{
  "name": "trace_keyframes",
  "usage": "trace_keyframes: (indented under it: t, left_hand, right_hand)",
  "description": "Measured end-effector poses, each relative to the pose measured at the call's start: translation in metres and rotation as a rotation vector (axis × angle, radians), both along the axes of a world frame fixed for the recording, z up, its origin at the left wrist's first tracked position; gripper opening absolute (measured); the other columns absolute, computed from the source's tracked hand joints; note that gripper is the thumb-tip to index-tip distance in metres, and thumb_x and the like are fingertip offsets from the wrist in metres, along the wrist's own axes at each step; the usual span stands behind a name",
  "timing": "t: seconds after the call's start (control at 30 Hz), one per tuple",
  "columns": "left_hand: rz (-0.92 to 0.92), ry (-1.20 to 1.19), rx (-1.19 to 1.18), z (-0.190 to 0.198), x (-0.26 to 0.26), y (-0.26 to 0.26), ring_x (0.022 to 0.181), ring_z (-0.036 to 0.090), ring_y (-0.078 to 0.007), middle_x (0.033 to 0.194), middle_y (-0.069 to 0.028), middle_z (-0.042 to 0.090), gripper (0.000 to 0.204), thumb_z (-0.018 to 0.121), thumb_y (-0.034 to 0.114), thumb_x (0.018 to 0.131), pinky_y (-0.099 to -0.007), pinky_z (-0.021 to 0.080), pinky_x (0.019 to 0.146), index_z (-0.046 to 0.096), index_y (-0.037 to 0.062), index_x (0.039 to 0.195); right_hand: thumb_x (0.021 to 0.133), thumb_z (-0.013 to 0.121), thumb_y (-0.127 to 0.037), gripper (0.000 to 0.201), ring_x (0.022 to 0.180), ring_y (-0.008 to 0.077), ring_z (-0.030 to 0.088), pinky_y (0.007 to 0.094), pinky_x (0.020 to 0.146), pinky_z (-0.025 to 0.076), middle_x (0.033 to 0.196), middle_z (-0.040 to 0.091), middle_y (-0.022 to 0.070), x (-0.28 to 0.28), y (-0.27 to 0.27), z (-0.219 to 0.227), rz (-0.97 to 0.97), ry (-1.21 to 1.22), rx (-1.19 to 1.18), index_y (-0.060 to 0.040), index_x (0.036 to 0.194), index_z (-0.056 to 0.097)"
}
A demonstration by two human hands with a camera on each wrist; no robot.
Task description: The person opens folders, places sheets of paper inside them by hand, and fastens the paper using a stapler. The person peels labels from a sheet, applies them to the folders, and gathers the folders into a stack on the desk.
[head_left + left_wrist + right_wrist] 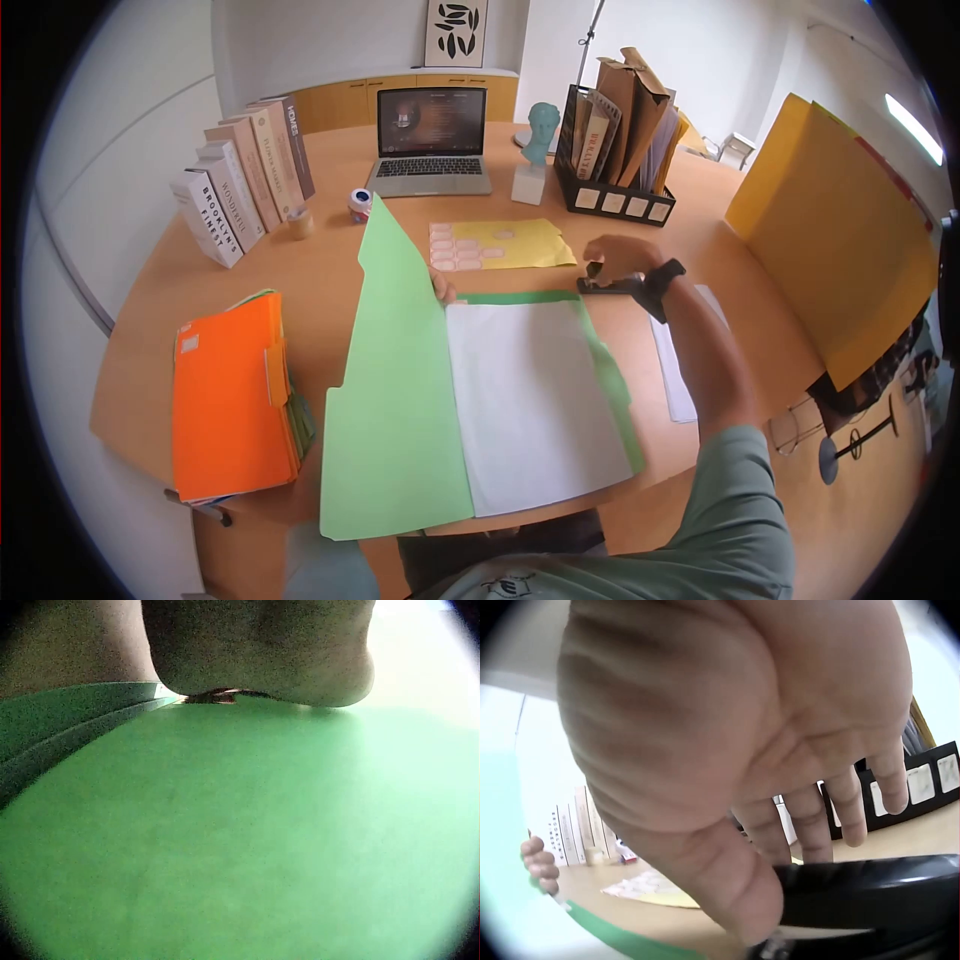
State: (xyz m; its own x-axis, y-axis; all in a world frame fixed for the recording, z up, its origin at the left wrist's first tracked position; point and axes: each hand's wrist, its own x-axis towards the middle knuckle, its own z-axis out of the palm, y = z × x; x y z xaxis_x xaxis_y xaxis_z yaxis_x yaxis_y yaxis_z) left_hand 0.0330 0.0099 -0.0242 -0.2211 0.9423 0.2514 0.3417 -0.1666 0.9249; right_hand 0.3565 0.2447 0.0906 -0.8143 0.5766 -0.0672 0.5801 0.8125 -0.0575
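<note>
My left hand point(442, 286) grips the raised cover of a light green folder point(395, 400), its fingers curled round the cover's inner edge. The rest of that hand is hidden behind the cover in the head view. White paper point(540, 400) lies in the opened folder. Beyond the folder's upper right corner, my right hand point(620, 258) pinches a black stapler point(870, 896) between thumb and first fingers. In the right wrist view the thumb point(742, 900) lies in front of the stapler, while the ring and little fingers stay off it.
A label sheet point(500, 245) lies beyond the folder. Orange folders point(230, 400) are stacked at left, near upright books point(240, 180). A laptop point(430, 140), bust point(540, 140) and black file holder point(620, 200) stand at the back. White paper point(675, 370) lies under my right forearm.
</note>
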Motion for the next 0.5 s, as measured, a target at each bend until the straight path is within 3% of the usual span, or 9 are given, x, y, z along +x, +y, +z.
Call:
trace_keyframes:
  t: [0.03,0.17,0.27,0.3,0.4,0.5]
  left_hand:
    - [-0.009,0.008,0.003,0.001,0.002,0.004,0.070,0.057,-0.0168,0.082,-0.0052,0.062,0.007,0.059,0.012,0.087,-0.0321,0.049,0.063,0.059,0.0045,0.086]
    - [-0.031,0.031,0.020,0.004,0.007,0.016,0.070,0.057,-0.0168,0.082,-0.0052,0.062,0.007,0.060,0.012,0.087,-0.0322,0.049,0.063,0.059,0.0045,0.086]
    - [-0.036,0.027,0.021,0.004,0.009,0.021,0.070,0.057,-0.0168,0.082,-0.0052,0.062,0.007,0.060,0.012,0.087,-0.0323,0.049,0.063,0.059,0.0046,0.086]
    - [-0.039,0.026,0.021,0.004,0.009,0.022,0.070,0.057,-0.0168,0.082,-0.0052,0.062,0.007,0.060,0.012,0.087,-0.0323,0.049,0.063,0.059,0.0046,0.086]
    - [-0.046,0.011,0.023,0.005,0.010,0.025,0.070,0.057,-0.0168,0.082,-0.0052,0.062,0.007,0.060,0.012,0.087,-0.0324,0.049,0.062,0.059,0.0046,0.086]
    - [-0.045,-0.003,0.022,0.005,0.009,0.025,0.069,0.057,-0.0168,0.081,-0.0051,0.062,0.007,0.060,0.012,0.087,-0.0324,0.049,0.062,0.059,0.0047,0.086]
  right_hand:
    - [0.078,0.067,-0.017,0.024,0.085,0.0316,0.069,0.0421,0.075,0.054,0.091,0.071,0.0153,0.003,-0.006,0.000,-0.103,-0.111,-0.050,-0.0048,0.098,0.071]
    - [0.079,0.068,-0.019,0.023,0.093,0.0376,0.066,0.0464,0.078,0.052,0.097,0.070,0.0192,0.005,-0.005,-0.028,-0.117,0.022,0.114,-0.0047,0.097,0.066]
    - [0.082,0.066,-0.022,0.025,0.095,0.0390,0.065,0.0469,0.082,0.050,0.100,0.070,0.0187,-0.019,-0.033,-0.005,-0.021,0.164,0.166,-0.0052,0.100,0.065]
    - [0.084,0.065,-0.020,0.024,0.094,0.0393,0.066,0.0478,0.082,0.050,0.099,0.069,0.0188,-0.029,-0.022,-0.015,0.015,0.186,0.188,-0.0056,0.103,0.064]
    - [0.085,0.066,-0.021,0.023,0.094,0.0392,0.066,0.0478,0.082,0.050,0.099,0.069,0.0188,-0.070,-0.055,-0.003,0.075,0.091,0.122,-0.0059,0.102,0.064]
    - [0.082,0.063,-0.008,0.019,0.099,0.0372,0.067,0.0473,0.082,0.051,0.101,0.070,0.0168,-0.102,-0.072,-0.008,0.160,0.053,0.108,-0.0052,0.101,0.065]
